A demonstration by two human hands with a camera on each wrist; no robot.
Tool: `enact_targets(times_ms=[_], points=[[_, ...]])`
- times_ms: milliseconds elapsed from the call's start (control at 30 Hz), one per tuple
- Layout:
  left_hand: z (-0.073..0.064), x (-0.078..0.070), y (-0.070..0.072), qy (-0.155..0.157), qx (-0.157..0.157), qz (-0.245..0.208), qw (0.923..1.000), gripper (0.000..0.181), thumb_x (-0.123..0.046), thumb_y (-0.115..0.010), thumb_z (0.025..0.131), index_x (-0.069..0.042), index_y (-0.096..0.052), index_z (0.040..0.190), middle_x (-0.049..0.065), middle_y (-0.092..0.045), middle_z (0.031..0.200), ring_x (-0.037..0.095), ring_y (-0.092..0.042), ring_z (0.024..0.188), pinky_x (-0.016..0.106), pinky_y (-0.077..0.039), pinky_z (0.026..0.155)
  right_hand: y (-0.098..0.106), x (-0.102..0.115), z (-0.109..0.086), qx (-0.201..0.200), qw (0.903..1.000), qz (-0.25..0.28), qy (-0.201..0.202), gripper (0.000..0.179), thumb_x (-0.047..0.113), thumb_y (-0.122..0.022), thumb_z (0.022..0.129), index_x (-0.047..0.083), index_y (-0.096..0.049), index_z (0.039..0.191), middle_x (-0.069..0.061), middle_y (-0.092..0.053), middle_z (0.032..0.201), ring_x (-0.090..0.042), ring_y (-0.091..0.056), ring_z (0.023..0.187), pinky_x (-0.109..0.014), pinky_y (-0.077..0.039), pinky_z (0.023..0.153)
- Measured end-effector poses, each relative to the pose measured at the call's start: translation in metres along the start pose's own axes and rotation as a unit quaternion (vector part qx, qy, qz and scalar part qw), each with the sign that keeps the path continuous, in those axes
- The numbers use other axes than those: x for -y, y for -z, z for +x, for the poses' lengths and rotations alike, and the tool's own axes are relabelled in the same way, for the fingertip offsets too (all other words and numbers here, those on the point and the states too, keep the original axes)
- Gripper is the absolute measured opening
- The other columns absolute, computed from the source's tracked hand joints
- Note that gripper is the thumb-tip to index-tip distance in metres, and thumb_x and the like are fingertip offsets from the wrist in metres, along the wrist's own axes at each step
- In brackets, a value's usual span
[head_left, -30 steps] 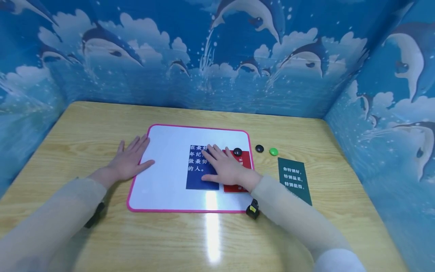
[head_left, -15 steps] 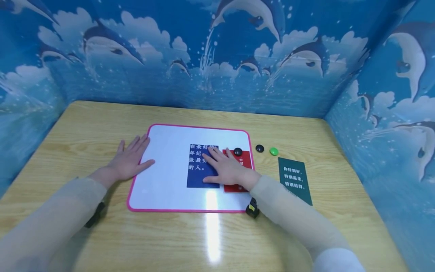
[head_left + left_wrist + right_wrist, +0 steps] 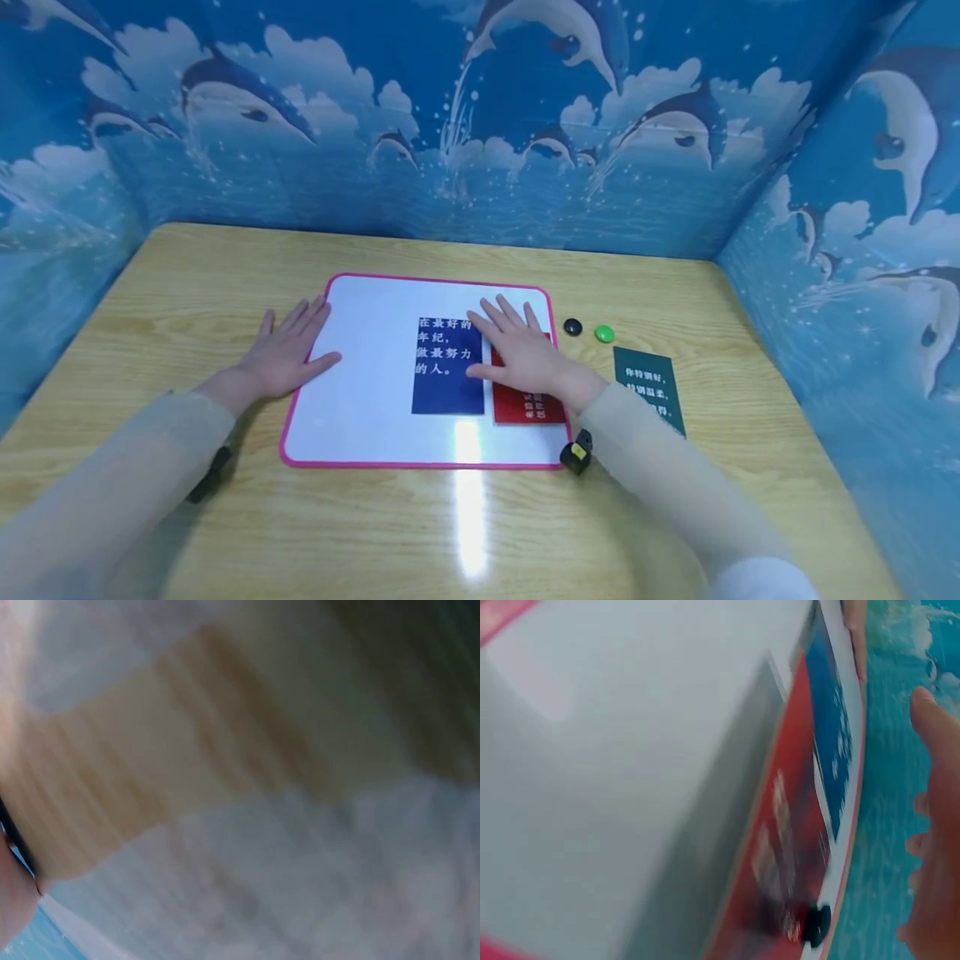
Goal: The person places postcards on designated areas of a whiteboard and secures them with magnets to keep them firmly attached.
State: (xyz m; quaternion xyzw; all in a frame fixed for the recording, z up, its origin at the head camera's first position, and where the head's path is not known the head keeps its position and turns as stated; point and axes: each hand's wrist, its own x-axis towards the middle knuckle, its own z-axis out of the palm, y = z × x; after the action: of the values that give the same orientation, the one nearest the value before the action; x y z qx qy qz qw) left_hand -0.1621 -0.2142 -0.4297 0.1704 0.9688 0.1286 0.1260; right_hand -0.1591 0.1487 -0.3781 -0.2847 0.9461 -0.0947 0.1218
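Observation:
A whiteboard (image 3: 360, 375) with a pink rim lies on the table. My left hand (image 3: 281, 358) rests flat at its left edge, fingers straight, thumb over the rim. On the board lie a blue card (image 3: 442, 392) with white writing and, to its right, a red card (image 3: 517, 407). Above the red card is my right hand (image 3: 521, 354), fingers spread, holding nothing and covering much of that card. The right wrist view shows this hand (image 3: 939, 825) apart from the board, with a black round magnet (image 3: 817, 924) on the red card (image 3: 780, 825).
To the right of the board lie a black magnet (image 3: 573, 327), a green magnet (image 3: 604, 334) and a dark green card (image 3: 651, 383), partly behind my right sleeve. A dolphin-print curtain (image 3: 480, 200) stands along the table's back edge. The left wrist view is mostly blurred cloth and wood.
My right hand has moved right, off the blue card to over the red one, hiding the magnet there in the head view. The blue card shifted up very slightly earlier. My left hand stays put.

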Motion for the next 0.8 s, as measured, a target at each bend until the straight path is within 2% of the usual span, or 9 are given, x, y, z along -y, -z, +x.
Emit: enact_targets(times_ms=[167,400,633,800], points=[[-0.001,0.001,0.0,-0.004,-0.001,0.001,1.0,0.088,-0.063,-0.033,0.092,-0.006,-0.002,0.151,0.016,0.001,0.158,0.039,0.001,0.145,0.067,0.011,0.108,0.011,-0.026,-0.014,-0.03,0.9988,-0.005,-0.039,0.083,0.056,-0.054,0.087,0.017,-0.018,0.151,-0.011,-0.011,0.158,-0.037,0.001,0.146,-0.063,0.001,0.113],[-0.001,0.001,0.0,-0.002,-0.004,-0.002,1.0,0.089,-0.064,-0.033,0.091,-0.007,-0.003,0.151,0.015,0.0,0.158,0.039,0.002,0.145,0.067,0.011,0.108,0.013,-0.067,-0.037,-0.043,0.9931,0.04,-0.102,0.086,0.053,-0.058,0.085,0.013,-0.019,0.15,-0.015,-0.009,0.158,-0.039,0.003,0.145,-0.065,0.003,0.111],[-0.001,-0.003,0.002,-0.001,0.009,0.004,0.9999,0.088,-0.063,-0.032,0.092,-0.007,0.001,0.151,0.017,0.003,0.158,0.04,0.003,0.144,0.067,0.012,0.107,0.006,-0.106,-0.057,-0.053,0.9876,0.026,-0.145,0.085,0.055,-0.055,0.087,0.011,-0.02,0.15,-0.019,-0.008,0.157,-0.043,0.003,0.143,-0.068,0.003,0.109],[0.0,-0.003,0.004,0.0,0.013,0.006,0.9999,0.088,-0.063,-0.032,0.092,-0.007,0.002,0.151,0.016,0.004,0.158,0.04,0.003,0.144,0.067,0.012,0.107,0.007,-0.123,-0.069,-0.053,0.9832,0.018,-0.174,0.086,0.057,-0.053,0.087,0.009,-0.018,0.15,-0.022,-0.007,0.156,-0.046,0.003,0.142,-0.07,0.004,0.107]])
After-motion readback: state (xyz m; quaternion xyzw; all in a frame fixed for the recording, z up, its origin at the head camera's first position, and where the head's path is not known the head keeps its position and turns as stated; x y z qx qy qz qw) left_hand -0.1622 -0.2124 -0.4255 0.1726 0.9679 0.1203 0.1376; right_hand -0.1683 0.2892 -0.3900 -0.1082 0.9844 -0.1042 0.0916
